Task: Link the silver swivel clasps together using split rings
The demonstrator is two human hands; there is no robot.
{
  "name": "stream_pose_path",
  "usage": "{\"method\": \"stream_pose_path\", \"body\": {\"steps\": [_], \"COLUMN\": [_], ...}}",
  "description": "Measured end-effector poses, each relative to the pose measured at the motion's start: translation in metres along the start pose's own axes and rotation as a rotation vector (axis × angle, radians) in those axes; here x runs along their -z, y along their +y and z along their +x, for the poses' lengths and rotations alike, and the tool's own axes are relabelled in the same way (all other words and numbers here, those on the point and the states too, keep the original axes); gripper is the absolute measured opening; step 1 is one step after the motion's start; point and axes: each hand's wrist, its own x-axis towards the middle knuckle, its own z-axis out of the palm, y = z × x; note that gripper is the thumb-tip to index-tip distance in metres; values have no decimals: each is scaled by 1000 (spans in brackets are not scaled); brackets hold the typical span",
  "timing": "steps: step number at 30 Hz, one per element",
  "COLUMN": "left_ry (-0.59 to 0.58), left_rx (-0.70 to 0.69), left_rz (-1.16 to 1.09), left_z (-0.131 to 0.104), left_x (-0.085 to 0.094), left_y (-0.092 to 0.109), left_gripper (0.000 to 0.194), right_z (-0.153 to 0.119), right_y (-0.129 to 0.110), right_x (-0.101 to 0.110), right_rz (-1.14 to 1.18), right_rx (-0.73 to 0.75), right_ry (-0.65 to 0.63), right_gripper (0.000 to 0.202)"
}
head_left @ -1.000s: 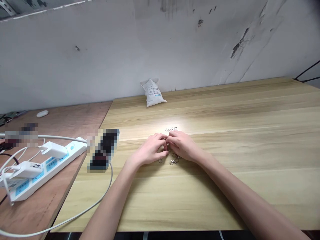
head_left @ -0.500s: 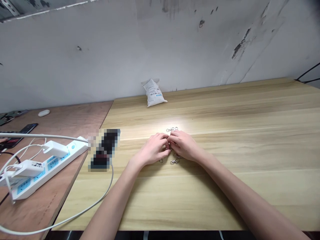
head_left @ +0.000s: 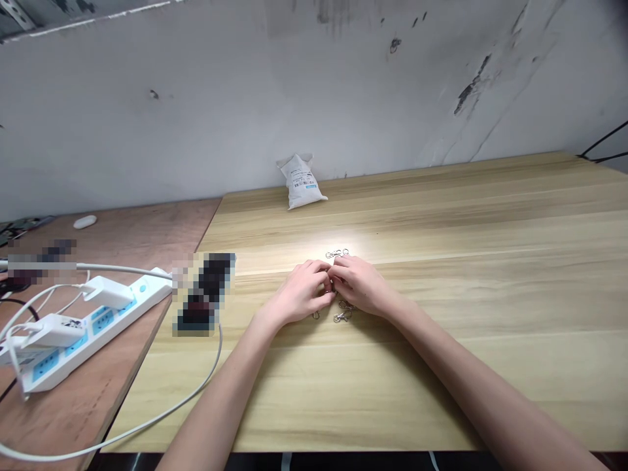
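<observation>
My left hand (head_left: 305,292) and my right hand (head_left: 359,282) meet over the light wooden table (head_left: 471,261), fingers curled and fingertips together. Between them is a bit of small metal, mostly covered by the fingers, so I cannot make out its kind. Small silvery key rings with clasps (head_left: 337,253) lie just beyond the fingertips. More metal clasps with rings (head_left: 343,316) rest beside the heel of my right hand. A single ring (head_left: 316,314) peeks out under my left hand.
A white plastic parcel (head_left: 303,186) stands near the wall at the back. To the left, a blurred-out dark device (head_left: 206,291) lies with a white cable (head_left: 210,373) looping to the front. A white power strip (head_left: 101,324) with plugged-in chargers sits on the reddish board (head_left: 122,235).
Both hands hold nearly the same pose and place. The view has shifted very slightly; the metal pieces and parcel lie as before.
</observation>
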Motion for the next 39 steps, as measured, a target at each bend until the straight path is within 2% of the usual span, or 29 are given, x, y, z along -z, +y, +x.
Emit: {"method": "stream_pose_path", "body": {"steps": [39], "left_ry": [17], "left_rx": [-16], "left_rz": [25], "left_z": [1], "left_x": [-2], "left_y": [-2], "left_gripper": [16], "right_z": [0], "right_y": [1], "right_x": [-1], "right_rz": [-25], "right_rx": [-34], "right_ry": [-12], "right_gripper": [18]}}
